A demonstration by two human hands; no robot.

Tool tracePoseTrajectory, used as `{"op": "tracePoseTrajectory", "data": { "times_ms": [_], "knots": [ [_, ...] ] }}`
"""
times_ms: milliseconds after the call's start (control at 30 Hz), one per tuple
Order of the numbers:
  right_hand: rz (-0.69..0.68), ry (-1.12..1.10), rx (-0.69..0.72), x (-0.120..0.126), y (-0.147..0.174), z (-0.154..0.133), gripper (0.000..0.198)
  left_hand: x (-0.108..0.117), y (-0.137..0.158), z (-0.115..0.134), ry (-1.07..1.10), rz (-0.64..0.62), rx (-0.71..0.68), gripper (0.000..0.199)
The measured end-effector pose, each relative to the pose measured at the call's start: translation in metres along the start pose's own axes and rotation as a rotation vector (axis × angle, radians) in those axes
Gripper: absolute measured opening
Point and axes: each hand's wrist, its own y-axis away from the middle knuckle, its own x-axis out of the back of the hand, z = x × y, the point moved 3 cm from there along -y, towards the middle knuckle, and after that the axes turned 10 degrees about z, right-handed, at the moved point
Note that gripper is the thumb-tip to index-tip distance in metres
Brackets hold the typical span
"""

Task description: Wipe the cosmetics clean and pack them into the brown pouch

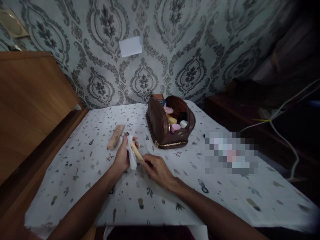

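Left hand (121,156): curled round white cloth (132,162). Right hand (157,169): pinching pale-yellow stick (136,152). Brown cosmetics bag (158,122): unzipped, on desk (160,206).

The left hand (122,155) is ungloved and slim, with slender fingers partly hidden from view. Just behind it, the left wrist (117,167) is bare and narrow, and the left forearm (96,198), also bare, thickens steadily farther back from the hand. The right hand (156,169) is ungloved too, with a broad, smoothly rounded back and tapering fingers; its nails are too small to make out. Behind it, a bare right wrist (176,185) leads into a long, bare right forearm (207,212). Nearer the body than both hands, dark maroon fabric (150,234) shows, possibly clothing.
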Motion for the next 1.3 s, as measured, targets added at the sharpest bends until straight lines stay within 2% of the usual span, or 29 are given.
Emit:
{"op": "tracePoseTrajectory", "data": {
  "times_ms": [200,333,433,633,733,867,967,1133,1233,1300],
  "knots": [
    [0.072,-0.051,-0.006,0.004,-0.002,-0.001,0.029,-0.003,0.017,-0.013,-0.25,-0.084,-0.051,0.052],
    [0.105,-0.026,0.018,0.005,-0.002,0.002,0.027,-0.003,0.021,-0.018,-0.28,-0.089,-0.068,0.051],
    [0.061,0.099,0.112,0.0,0.002,0.006,0.025,-0.001,0.018,-0.017,-0.254,-0.005,-0.081,0.049],
    [-0.095,0.413,0.414,-0.013,0.013,0.005,0.024,0.001,0.012,0.004,-0.136,0.146,-0.161,0.042],
    [-0.116,0.471,0.506,-0.015,0.015,0.0,0.027,0.002,0.008,0.012,-0.037,0.222,-0.13,0.041],
    [-0.083,0.415,0.496,-0.012,0.014,-0.004,0.028,0.006,0.003,0.011,0.018,0.259,-0.033,0.04],
    [-0.075,0.4,0.471,-0.012,0.014,-0.004,0.028,0.007,0.003,0.005,-0.013,0.235,-0.023,0.041],
    [-0.007,0.436,0.471,-0.01,0.012,0.003,0.033,-0.003,0.014,-0.004,-0.111,0.058,-0.026,0.038],
    [-0.013,0.285,0.438,-0.006,0.009,0.002,0.034,-0.005,0.02,-0.002,-0.255,0.009,-0.04,0.031],
    [-0.013,0.141,0.341,0.0,0.007,-0.001,0.029,-0.003,0.022,0.001,-0.374,-0.006,-0.038,0.027]
  ]
}}
